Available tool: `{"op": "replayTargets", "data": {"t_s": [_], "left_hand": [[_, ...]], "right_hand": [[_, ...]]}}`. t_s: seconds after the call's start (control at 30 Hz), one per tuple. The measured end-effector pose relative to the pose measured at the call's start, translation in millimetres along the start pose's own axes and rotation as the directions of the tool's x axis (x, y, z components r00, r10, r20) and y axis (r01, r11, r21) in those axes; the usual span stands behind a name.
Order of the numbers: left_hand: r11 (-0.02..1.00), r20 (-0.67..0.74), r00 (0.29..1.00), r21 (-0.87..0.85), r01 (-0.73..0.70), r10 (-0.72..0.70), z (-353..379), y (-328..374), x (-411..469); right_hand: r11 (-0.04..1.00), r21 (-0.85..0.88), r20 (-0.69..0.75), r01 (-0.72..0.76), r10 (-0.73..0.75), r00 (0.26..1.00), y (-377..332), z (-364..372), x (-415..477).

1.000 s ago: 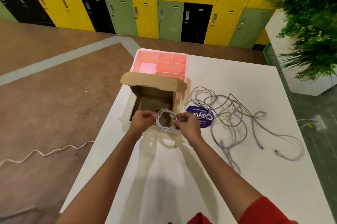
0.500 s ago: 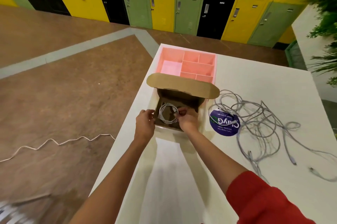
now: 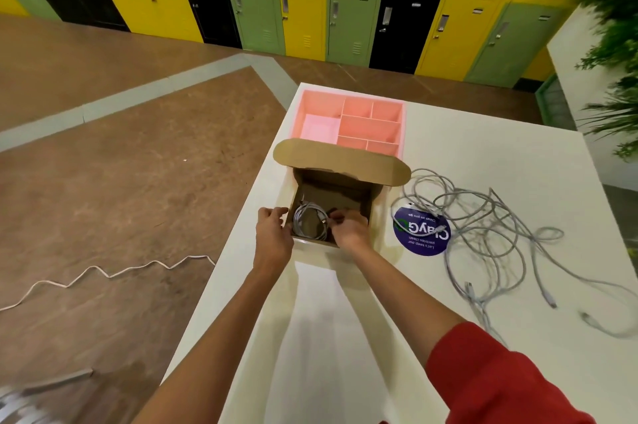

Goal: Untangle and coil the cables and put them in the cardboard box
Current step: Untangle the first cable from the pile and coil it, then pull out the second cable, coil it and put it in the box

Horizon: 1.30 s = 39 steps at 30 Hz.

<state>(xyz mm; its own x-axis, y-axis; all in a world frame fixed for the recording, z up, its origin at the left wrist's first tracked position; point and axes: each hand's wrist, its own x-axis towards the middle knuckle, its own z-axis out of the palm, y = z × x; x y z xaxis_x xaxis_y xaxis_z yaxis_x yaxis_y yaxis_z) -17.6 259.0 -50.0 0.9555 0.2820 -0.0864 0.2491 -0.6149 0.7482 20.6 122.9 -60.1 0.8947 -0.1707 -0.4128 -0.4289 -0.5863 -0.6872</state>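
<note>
Surface: white table (image 3: 483, 161), matte, box near its L edge. Rm: brown floor (image 3: 121, 181) w/ a pale grey strip across it. Wall of lockers (image 3: 300, 9) in yellow, green & black well behind the box. Plant (image 3: 618, 43) far R of box, blurred. White cord (image 3: 103, 275) zigzags on the floor L of box.

Cardboard box (image 3: 345, 161): lid flap open, tipped back. Pink divider tray (image 3: 352, 119) just behind box; flap overlaps it in view, so cannot tell if they touch. Round purple sticker (image 3: 421, 233) on table just R of box. Tangled cables (image 3: 483, 226), grey-white, in a loose heap R of box, a few loops lying over the sticker's far edge.

Coiled cable (image 3: 309, 219): inside box, on its bottom, toward the L-front corner.

Left grip (image 3: 274, 233): outside box at its L wall, fingers curled, thumb at the rim, grasping the wall. Right grip (image 3: 348, 226): reaches over box's front wall & into it, fingers bent, tips pinching the coil's R side. Red sleeve (image 3: 500, 378) on R arm, bunched at the elbow.
</note>
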Motion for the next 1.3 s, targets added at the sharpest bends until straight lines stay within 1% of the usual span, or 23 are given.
{"op": "replayTargets", "data": {"t_s": [0.07,0.17,0.23,0.3,0.37,0.5,0.57,0.63,0.7,0.77,0.93,1.03,1.1,1.17,1.23,1.27,1.3], "left_hand": [[0.997,-0.069,0.995,0.0,-0.072,0.072,7,0,-8],[0.986,-0.123,0.978,0.026,-0.164,0.166,21,9,-20],[0.975,-0.122,0.967,0.013,-0.222,0.222,35,20,-30],[0.955,-0.078,0.952,-0.017,-0.298,0.296,52,34,-41],[0.935,-0.011,0.937,-0.059,-0.349,0.349,70,48,-52],[0.908,0.113,0.903,-0.125,-0.4,0.414,101,74,-67],[0.874,0.157,0.861,-0.134,-0.467,0.485,117,89,-71],[0.853,0.23,0.822,-0.125,-0.506,0.521,132,104,-69],[0.851,0.295,0.8,-0.116,-0.513,0.522,149,121,-64],[0.863,0.337,0.799,-0.108,-0.493,0.499,163,140,-58],[0.881,0.493,0.769,0.01,-0.472,0.407,200,179,-39],[0.916,0.564,0.75,-0.029,-0.401,0.346,213,184,-31],[0.924,0.567,0.749,-0.064,-0.376,0.344,211,188,-29],[0.925,0.515,0.775,-0.11,-0.364,0.367,205,193,-26],[0.917,0.461,0.794,-0.177,-0.356,0.397,194,202,-22],[0.907,0.46,0.782,-0.191,-0.375,0.42,185,208,-21],[0.896,0.483,0.756,-0.196,-0.398,0.442,177,214,-19]], "right_hand": [[0.997,-0.007,0.004,0.08,-0.08,0.997,4,-13,-8],[0.972,0.096,0.061,0.214,-0.22,0.974,14,-35,-26],[0.949,0.154,0.097,0.274,-0.291,0.952,30,-53,-38],[0.935,0.178,0.088,0.308,-0.327,0.941,51,-74,-46],[0.936,0.159,0.058,0.315,-0.327,0.943,72,-98,-52],[0.957,0.144,-0.028,0.252,-0.25,0.968,108,-143,-59],[0.965,0.116,-0.098,0.235,-0.224,0.97,124,-164,-58],[0.972,0.101,-0.155,0.211,-0.195,0.969,136,-181,-56],[0.975,0.113,-0.205,0.193,-0.167,0.964,146,-198,-54],[0.975,0.116,-0.242,0.189,-0.157,0.957,151,-213,-50],[0.975,0.126,-0.274,0.185,-0.145,0.951,156,-235,-40],[0.97,0.153,-0.278,0.188,-0.14,0.95,159,-240,-37],[0.968,0.167,-0.277,0.188,-0.137,0.951,160,-244,-37],[0.963,0.183,-0.285,0.199,-0.142,0.948,160,-248,-36],[0.953,0.183,-0.336,0.24,-0.168,0.927,157,-253,-37],[0.944,0.175,-0.374,0.28,-0.2,0.906,153,-256,-37],[0.933,0.16,-0.405,0.323,-0.236,0.883,148,-260,-36]]}}
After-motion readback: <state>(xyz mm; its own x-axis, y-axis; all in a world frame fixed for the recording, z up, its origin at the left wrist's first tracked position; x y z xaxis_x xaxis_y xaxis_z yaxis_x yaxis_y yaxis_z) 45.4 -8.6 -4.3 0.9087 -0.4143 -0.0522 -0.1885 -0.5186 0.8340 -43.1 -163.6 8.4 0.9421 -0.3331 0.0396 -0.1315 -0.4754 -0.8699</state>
